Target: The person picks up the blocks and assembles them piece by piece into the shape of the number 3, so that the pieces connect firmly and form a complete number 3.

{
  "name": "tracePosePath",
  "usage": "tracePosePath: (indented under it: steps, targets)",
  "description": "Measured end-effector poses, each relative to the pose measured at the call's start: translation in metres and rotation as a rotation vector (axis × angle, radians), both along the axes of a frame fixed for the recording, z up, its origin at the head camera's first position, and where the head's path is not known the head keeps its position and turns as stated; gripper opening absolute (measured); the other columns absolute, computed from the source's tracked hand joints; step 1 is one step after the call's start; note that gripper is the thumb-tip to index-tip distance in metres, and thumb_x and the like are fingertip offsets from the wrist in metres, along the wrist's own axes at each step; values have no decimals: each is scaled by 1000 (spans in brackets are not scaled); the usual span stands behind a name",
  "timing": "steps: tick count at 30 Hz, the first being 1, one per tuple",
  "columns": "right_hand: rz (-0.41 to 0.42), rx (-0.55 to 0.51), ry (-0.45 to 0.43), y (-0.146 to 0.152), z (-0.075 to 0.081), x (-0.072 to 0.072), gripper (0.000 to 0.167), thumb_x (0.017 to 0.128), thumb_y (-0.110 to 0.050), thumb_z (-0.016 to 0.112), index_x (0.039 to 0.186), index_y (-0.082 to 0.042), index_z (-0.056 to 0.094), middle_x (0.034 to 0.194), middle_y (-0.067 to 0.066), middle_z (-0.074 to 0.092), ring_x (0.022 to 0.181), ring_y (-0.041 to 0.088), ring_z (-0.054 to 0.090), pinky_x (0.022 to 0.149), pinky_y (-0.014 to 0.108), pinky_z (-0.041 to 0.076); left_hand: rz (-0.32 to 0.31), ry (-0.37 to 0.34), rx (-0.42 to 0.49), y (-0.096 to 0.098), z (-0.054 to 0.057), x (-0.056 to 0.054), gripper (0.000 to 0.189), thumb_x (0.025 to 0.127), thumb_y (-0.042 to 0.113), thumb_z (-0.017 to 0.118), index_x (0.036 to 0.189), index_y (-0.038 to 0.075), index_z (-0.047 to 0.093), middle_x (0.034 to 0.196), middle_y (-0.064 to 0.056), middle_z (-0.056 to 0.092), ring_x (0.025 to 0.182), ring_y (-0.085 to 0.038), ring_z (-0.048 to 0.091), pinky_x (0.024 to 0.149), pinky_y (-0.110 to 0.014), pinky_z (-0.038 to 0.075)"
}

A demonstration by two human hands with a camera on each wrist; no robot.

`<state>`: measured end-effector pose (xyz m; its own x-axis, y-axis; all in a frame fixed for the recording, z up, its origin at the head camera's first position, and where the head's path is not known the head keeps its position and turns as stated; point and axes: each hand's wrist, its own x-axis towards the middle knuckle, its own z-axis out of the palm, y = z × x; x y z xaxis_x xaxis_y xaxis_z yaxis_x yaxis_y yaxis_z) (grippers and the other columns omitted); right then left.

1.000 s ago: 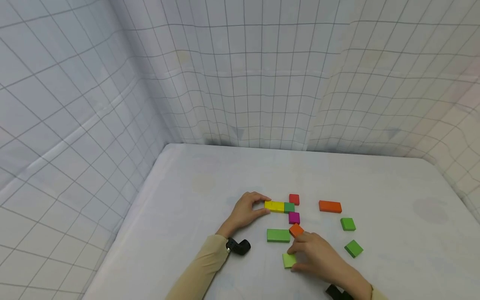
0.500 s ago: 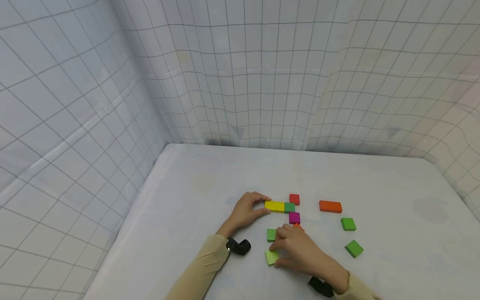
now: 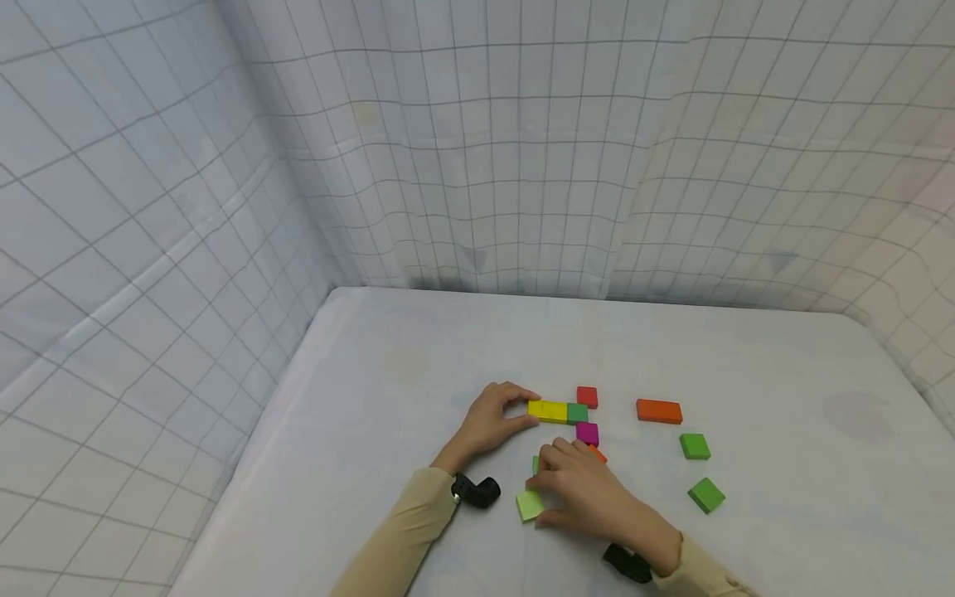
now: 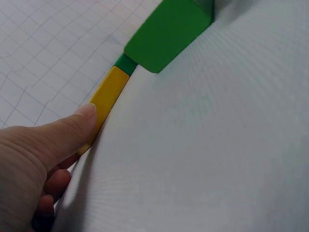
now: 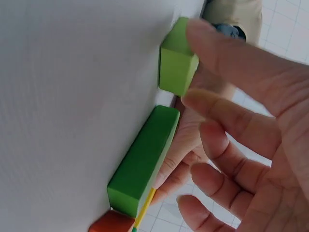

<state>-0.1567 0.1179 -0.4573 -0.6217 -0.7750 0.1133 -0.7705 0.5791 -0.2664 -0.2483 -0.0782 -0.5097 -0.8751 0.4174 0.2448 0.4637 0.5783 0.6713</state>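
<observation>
My left hand (image 3: pixel 488 423) holds the left end of a yellow block (image 3: pixel 548 412) between thumb and fingers; in the left wrist view the thumb lies along that block's (image 4: pixel 107 96) side. Against its right end sits a dark green block (image 3: pixel 578 413). My right hand (image 3: pixel 585 489) pinches a small light green block (image 3: pixel 529 507), its thumb and index finger at two sides of it in the right wrist view. Beyond that hand lies a long green block (image 5: pixel 145 154), mostly covered by the hand in the head view. An orange block (image 3: pixel 598 453) peeks out behind the knuckles.
A red block (image 3: pixel 587 397) and a magenta block (image 3: pixel 587 434) flank the dark green one. Farther right lie a long orange-red block (image 3: pixel 660 411) and two green square blocks, one straight (image 3: pixel 695 446), one turned (image 3: pixel 705 495). White gridded curtains (image 3: pixel 477 166) surround the white table (image 3: pixel 418 356).
My right hand has slid left with the light green block, which has turned slightly, and now covers most of the long green block. The left hand has stayed on the yellow block.
</observation>
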Motion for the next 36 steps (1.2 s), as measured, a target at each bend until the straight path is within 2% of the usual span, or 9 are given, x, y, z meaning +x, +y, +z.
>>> tracePosePath:
  steps: [11,18,25,36]
  targets:
    - [-3,-14,26,-4,1,-7,30,69,-40,84,91,-20,76,83,-11,45,81,9,38,71,27,32,-6,17,8,0,1,-1,32,83,30,75,112,19,70,103,10,64,83,-9,46,75,-26,38]
    - [-89,-43,43,-13,0,-12,31,65,-45,85,83,-22,75,87,-6,43,87,16,38,75,35,32,-11,26,4,0,3,0,31,84,28,74,113,17,69,103,6,64,82,-11,46,74,-28,37]
    - [-183,-109,22,-22,-3,-15,31,63,-46,85,80,-23,75,93,-4,46,93,19,38,76,37,33,-13,33,-1,-1,1,0,30,85,24,73,114,17,69,104,6,64,82,-12,46,74,-29,37]
    - [-266,-132,24,-27,-5,-20,32,61,-45,87,79,-20,75,85,-4,48,88,19,40,72,37,33,-16,37,3,-1,1,-1,31,84,26,74,113,16,69,103,6,64,82,-11,46,74,-27,38]
